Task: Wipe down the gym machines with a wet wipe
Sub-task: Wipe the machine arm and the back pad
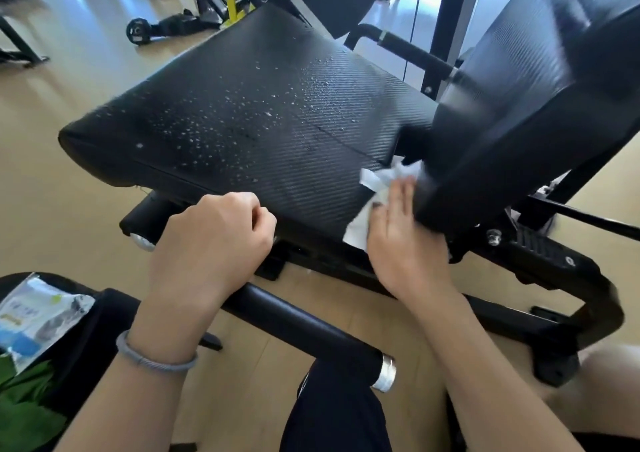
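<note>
Wet wipe (375, 195) sits at the rear right corner of the seat pad (249, 112), wedged into the seam where the pad meets the backrest pad (519, 98). Right hand (405, 240) presses it flat with straight fingers held together; nothing curls round it, so hold is by pressure alone. Left hand (211, 240) rests at the pad's near edge, fingers curled in, holding nothing.

Risks as judged from here:
- Wipe is bunched and folded at the far end. Contact patch looks small, so a stroke likely leaves streaks.
- Flat-hand press only. Textured vinyl could drag the wipe out from under the fingers mid-stroke.
- Droplets (242, 112) bead across most of the pad, centre to far edge. One wipe may saturate and just push liquid around or off the edge onto the floor (69, 71).
- Seam is tight; fingertips could jam against the backrest pad, or the wipe could get pulled into the gap.
- Wipe packet (38, 316) lies to the person's left, near the left forearm; an elbow swing could knock it.
</note>
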Demonstrator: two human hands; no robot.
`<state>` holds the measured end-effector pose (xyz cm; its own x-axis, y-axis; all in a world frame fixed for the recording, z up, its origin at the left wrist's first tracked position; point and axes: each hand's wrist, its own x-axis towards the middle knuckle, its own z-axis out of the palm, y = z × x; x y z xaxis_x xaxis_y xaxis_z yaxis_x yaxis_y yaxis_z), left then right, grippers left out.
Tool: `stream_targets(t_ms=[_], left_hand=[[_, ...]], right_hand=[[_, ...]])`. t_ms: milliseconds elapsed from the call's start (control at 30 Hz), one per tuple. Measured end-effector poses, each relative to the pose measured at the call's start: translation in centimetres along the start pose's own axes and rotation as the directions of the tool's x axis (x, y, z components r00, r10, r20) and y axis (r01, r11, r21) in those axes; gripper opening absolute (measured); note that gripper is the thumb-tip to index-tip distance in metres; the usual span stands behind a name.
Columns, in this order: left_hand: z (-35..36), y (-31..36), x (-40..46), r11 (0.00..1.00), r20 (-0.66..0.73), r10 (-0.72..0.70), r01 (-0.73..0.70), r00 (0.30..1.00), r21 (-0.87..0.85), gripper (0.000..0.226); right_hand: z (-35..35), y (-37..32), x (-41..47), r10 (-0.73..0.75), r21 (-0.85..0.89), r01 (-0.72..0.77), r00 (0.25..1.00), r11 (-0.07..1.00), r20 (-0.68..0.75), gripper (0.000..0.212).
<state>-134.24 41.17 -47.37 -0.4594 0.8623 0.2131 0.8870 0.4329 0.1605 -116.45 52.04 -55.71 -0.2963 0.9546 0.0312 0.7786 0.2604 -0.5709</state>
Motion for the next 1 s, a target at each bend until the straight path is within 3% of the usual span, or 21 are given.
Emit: stream_targets(t_ms=[100, 167, 233, 333, 433, 600, 867, 933, 1000], left_hand=[[0.1, 0.1, 0.0, 1.0, -0.015, 0.006, -0.006, 1.0, 0.017, 0.033], [0.1, 0.1, 0.0, 1.0, -0.021, 0.001, 0.0, 1.0, 0.018, 0.034], [0.2, 0.1, 0.0, 1.0, -0.028, -0.002, 0.002, 1.0, 0.021, 0.034], [0.1, 0.3, 0.0, 1.0, -0.026, -0.006, 0.006, 1.0, 0.017, 0.035], [0.0, 0.3, 0.0, 1.0, -0.016, -0.002, 0.003, 1.0, 0.022, 0.033], [0.0, 0.3, 0.2, 1.0, -0.012, -0.02, 0.02, 1.0, -0.004, 0.034], [0.0, 0.4, 0.2, 0.998, -0.021, -0.054, 0.053, 0.998, -0.02, 0.036], [0.0, 0.4, 0.2, 0.998, -0.03, -0.052, 0.051, 0.998, -0.021, 0.036], [0.1, 0.3, 0.2, 0.999, -0.044, -0.036, 0.035, 0.998, -0.023, 0.035]], right_hand=[[0.0, 1.2, -0.9, 0.051, -0.024, -0.054, 0.993, 0.998, -0.102, 0.066], [-0.1, -0.1, -0.4, 0.049, -0.009, -0.05, 0.998, 0.999, -0.04, 0.064], [0.2, -2.5, 0.8, -0.093, -0.037, 0.094, 0.995, 0.995, 0.023, 0.062], [1.2, -6.8, 3.9, -0.358, -0.107, 0.373, 0.924, 0.922, 0.136, 0.062], [1.1, -7.5, 4.4, -0.467, -0.126, 0.496, 0.861, 0.859, 0.201, 0.061], [0.7, -3.8, 0.0, -0.458, -0.186, 0.491, 0.868, 0.851, 0.192, 0.06], [1.7, -11.8, 11.1, -0.408, -0.116, 0.437, 0.889, 0.892, 0.209, 0.061], [1.5, -11.3, 9.5, -0.45, -0.119, 0.48, 0.867, 0.869, 0.215, 0.061], [1.5, -9.8, 5.8, -0.569, -0.128, 0.603, 0.791, 0.788, 0.225, 0.063]])
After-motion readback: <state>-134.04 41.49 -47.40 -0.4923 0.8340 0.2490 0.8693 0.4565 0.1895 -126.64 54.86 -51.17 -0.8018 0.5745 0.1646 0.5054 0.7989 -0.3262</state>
